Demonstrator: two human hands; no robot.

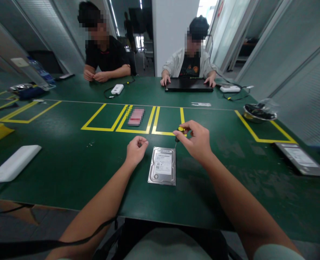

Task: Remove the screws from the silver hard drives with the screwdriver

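Observation:
A silver hard drive (162, 167) with a white label lies flat on the green table in front of me. My right hand (197, 141) grips a small screwdriver (180, 133) with a yellow and black handle. Its thin shaft points down at the drive's upper right corner; whether the tip touches the drive or a screw I cannot tell. Just left of the drive's far edge, my left hand (136, 150) is closed with thumb and fingers drawn together. What it may hold is too small to make out.
Yellow tape boxes cross the table (100, 159); a pink pack (136, 117) lies in one. Another drive-like unit (301, 159) and a bowl of dark items (259, 112) sit right, a white power bank (15, 163) left. Opposite sit two people, one with hands on a black laptop (189, 85).

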